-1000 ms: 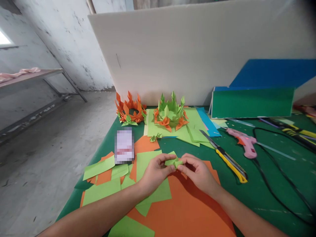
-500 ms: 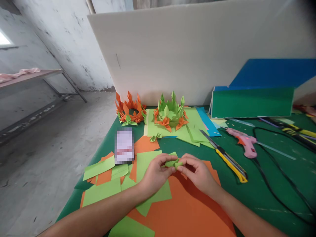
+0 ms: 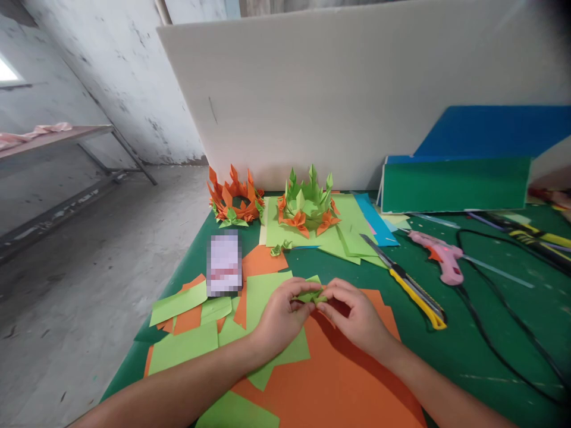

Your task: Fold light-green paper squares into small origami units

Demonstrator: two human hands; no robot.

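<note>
From my remote seat, I had the left hand [image 3: 284, 308] and right hand [image 3: 354, 308] in a pinching grip on a small green paper piece [image 3: 309, 296] above an orange sheet [image 3: 343, 371]. I judged the step to be folding; the next move called for small, steady pressure. Both hands partly hid the piece. A utility knife [image 3: 410, 291], blade out, lay near the right hand, a pink glue gun [image 3: 441, 255] beyond it.

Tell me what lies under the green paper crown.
The green paper crown sits on light-green sheets, with a blue sheet jutting out to their right. Whatever its base and orange flowers cover is hidden.
</note>
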